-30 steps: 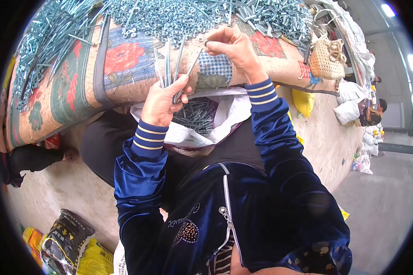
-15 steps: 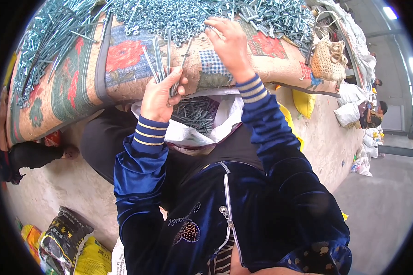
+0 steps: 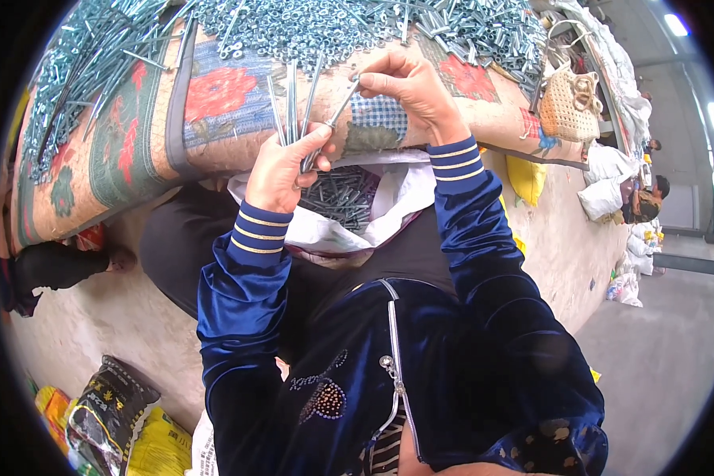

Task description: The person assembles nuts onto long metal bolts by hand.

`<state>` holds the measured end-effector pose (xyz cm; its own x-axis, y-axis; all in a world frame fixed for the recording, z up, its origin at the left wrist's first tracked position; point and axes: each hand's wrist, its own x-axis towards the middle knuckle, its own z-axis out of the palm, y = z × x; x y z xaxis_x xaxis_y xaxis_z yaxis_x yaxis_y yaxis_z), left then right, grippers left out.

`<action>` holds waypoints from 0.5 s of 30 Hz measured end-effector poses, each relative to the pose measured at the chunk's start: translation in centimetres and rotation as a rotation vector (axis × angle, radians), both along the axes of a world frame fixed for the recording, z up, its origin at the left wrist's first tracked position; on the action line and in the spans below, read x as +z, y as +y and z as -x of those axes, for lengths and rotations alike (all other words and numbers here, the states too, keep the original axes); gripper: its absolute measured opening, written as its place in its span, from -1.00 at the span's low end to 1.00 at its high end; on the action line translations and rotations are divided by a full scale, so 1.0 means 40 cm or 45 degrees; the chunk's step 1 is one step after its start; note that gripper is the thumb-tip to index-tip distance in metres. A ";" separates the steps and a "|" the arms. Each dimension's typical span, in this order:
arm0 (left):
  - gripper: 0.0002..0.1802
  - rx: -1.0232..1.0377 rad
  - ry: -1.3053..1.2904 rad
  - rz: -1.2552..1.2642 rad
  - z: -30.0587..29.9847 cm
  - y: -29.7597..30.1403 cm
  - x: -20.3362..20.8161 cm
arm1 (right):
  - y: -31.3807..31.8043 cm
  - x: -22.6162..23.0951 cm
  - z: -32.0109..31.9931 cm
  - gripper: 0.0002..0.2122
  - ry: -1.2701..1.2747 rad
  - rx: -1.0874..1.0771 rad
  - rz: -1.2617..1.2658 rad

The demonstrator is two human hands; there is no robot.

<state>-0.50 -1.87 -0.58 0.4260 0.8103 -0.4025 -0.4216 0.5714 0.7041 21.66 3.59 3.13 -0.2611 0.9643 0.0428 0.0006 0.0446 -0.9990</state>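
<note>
My left hand point(image 3: 282, 170) is closed around several thin metal rods point(image 3: 292, 99), which fan upward from between thumb and fingers. One rod point(image 3: 343, 103) leans right, its tip meeting the fingers of my right hand point(image 3: 416, 91). Thumb and forefinger of that hand pinch what looks like a small metal nut point(image 3: 355, 77) at the rod's tip; the fingers partly cover it. Beyond both hands, a heap of loose nuts point(image 3: 309, 32) lies on the patterned padded cover point(image 3: 222, 95). Below them, an open white sack point(image 3: 401, 194) holds many metal bolts point(image 3: 337, 198).
Long rods point(image 3: 87, 71) are piled at far left, short metal sleeves point(image 3: 484, 36) at far right. A woven basket bag point(image 3: 570, 103) hangs by the cover's right end. Yellow and black sacks point(image 3: 111, 404) lie at lower left. A person's leg point(image 3: 63, 266) shows at left; others sit far right.
My right hand has come back from the nut heap, down and right, to the tip of one rod. The rods in my left hand have tilted and spread, that one leaning right.
</note>
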 end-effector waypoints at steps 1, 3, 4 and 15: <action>-0.80 -0.047 0.013 -0.010 -0.002 -0.001 0.002 | -0.007 0.002 -0.006 -0.85 0.014 0.043 0.005; -0.81 -0.054 0.033 -0.066 -0.006 -0.004 0.003 | -0.020 0.016 -0.004 -0.85 -0.037 0.061 -0.012; -0.81 -0.056 0.055 -0.115 -0.008 -0.006 0.003 | -0.035 0.013 0.005 -0.85 -0.008 0.032 0.035; -0.68 -0.162 0.218 -0.089 -0.009 -0.005 -0.004 | -0.073 0.026 0.036 -0.85 0.039 -0.072 0.167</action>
<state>-0.14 -2.06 -0.73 0.4566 0.7829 -0.4225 -0.2200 0.5596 0.7991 20.21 0.68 4.15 -0.2070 0.9753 -0.0774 -0.0313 -0.0857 -0.9958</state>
